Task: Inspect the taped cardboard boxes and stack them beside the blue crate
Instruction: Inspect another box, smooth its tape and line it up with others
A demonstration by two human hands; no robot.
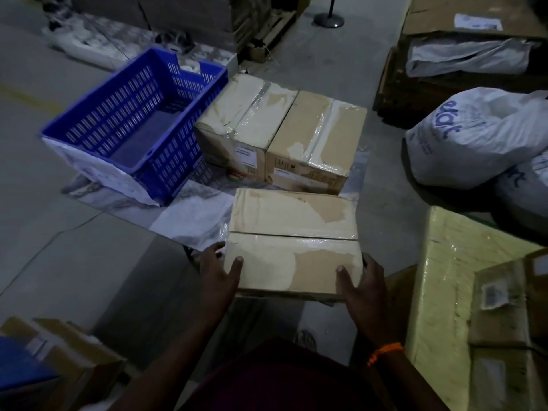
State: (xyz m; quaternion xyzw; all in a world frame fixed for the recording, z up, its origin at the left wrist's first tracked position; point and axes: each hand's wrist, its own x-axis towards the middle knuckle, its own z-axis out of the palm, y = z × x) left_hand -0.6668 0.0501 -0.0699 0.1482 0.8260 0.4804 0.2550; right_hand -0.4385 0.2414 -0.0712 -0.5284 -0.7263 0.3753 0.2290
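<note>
I hold a taped cardboard box (293,241) in front of me, above the floor. My left hand (218,274) grips its near left corner, thumb on top. At the near right corner my right hand (360,284) grips it the same way, an orange band on that wrist. Two more taped cardboard boxes stand side by side on the floor beyond it: the left box (243,120) and the right box (315,140). The left box touches the empty blue crate (133,123), which sits tilted on white wrapping.
White filled sacks (474,134) lie at the right. A yellow-wrapped package (439,292) with smaller boxes on it stands at the near right. Open cartons (68,357) sit at the near left. A wooden pallet (415,93) and a stanchion base (329,19) lie farther back.
</note>
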